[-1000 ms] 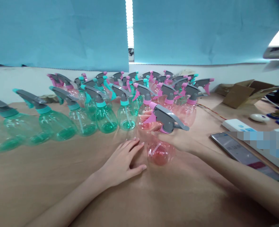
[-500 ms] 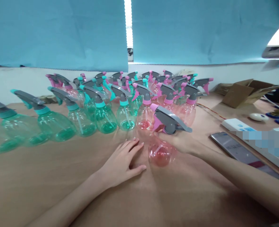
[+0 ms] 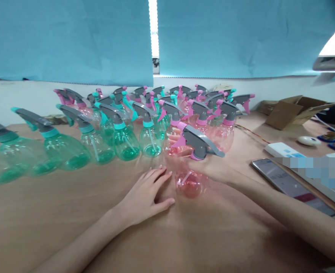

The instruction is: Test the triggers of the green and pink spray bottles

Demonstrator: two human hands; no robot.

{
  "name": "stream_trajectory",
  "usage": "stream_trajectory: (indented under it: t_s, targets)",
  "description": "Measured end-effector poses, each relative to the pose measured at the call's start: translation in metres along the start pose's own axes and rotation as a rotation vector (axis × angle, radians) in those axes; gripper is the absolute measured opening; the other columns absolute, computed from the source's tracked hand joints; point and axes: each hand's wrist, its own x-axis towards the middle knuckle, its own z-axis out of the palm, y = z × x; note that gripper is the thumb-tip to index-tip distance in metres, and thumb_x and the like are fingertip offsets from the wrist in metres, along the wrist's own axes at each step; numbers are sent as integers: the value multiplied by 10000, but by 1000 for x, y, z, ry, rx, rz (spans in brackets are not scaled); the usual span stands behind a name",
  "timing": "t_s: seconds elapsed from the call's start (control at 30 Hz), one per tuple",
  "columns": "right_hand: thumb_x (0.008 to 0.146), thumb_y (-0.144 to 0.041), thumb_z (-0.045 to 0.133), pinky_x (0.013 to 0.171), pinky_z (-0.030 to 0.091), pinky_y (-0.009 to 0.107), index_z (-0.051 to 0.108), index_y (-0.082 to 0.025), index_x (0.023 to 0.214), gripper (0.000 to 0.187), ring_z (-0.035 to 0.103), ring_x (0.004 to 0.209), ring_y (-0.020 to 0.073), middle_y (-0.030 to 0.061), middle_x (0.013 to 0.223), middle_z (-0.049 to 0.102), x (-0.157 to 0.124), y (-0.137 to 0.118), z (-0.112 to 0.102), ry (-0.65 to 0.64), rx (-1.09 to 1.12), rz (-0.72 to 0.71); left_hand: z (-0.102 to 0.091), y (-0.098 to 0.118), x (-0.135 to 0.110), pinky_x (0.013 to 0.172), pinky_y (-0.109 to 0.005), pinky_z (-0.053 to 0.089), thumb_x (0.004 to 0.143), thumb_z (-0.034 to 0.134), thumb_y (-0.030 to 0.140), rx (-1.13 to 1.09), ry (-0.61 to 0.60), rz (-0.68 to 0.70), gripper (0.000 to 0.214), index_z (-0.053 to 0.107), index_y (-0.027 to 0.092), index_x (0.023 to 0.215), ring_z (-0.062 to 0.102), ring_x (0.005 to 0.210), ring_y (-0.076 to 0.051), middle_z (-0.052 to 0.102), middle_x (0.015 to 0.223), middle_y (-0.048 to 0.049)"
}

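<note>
A pink spray bottle [image 3: 190, 185] with a grey and pink trigger head stands in front of me. My right hand [image 3: 213, 167] is around its neck from the right and behind; the fingertips show left of the neck, by the pink trigger, and the bottle hides part of the grip. My left hand [image 3: 144, 197] lies on the wooden table [image 3: 56, 220], fingers spread, holding nothing, just left of the bottle. Beyond the hands stands a front row of green spray bottles [image 3: 127, 143] and pink spray bottles [image 3: 223, 136].
More spray bottles crowd behind the front row, near the wall. To the right lie a phone [image 3: 292, 185], a white power strip [image 3: 287, 151] and a white computer mouse [image 3: 309, 141]. An open cardboard box [image 3: 284, 112] sits at the back right. Blue blinds [image 3: 71, 41] hang above.
The pink bottle has shifted slightly left with my right hand. My right fingers, earlier curled by the trigger, now reach out straighter past the neck. My left hand stays in place.
</note>
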Motion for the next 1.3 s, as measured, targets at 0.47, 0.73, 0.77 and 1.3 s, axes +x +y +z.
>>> stream_trajectory:
  t_s: [0.47,0.73,0.77,1.3]
  targets:
    - [710,-301,551,671,464,368,510,-244,707,70,552,690,202,-28,566,476,1,-3,-1,-9,62,34,1,0,0,1105,-510,279,897,529,557,-17,5,7,663,412,167,1420,322,1379,-329,374,1500,-146]
    - [679,-375,535,669,462,378,486,-233,684,151,550,736,206,22,727,571,0,0,0,-21,79,85,1,-1,0,1115,-487,264,906,515,558,10,-8,10,660,393,176,1430,315,1386,-306,370,1503,-141]
    - [678,-378,540,666,464,377,496,-231,694,154,550,742,207,27,741,580,0,1,0,-13,71,93,0,-1,0,1116,-485,263,906,513,560,13,-9,10,663,392,172,1431,314,1386,-305,368,1504,-143]
    - [693,-352,562,613,450,321,492,-236,680,136,515,690,179,-13,621,499,0,3,2,17,97,70,1,0,-1,1109,-494,274,902,523,557,10,6,19,668,404,159,1425,336,1373,-313,378,1498,-145]
